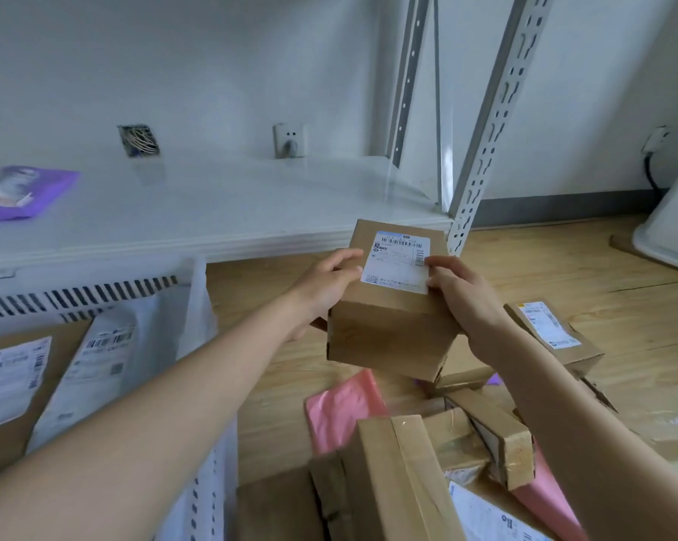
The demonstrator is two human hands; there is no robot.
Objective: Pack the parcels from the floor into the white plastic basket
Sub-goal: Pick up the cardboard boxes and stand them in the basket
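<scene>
Both the left hand (325, 285) and right hand (462, 294) clasp the cardboard box (392, 326), seemingly stiff and light, right of the white basket (202, 306).

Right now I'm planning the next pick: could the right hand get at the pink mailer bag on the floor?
Probably not yet: the right hand and left hand both hold the cardboard box, which hangs above the pink mailer bag.
</scene>
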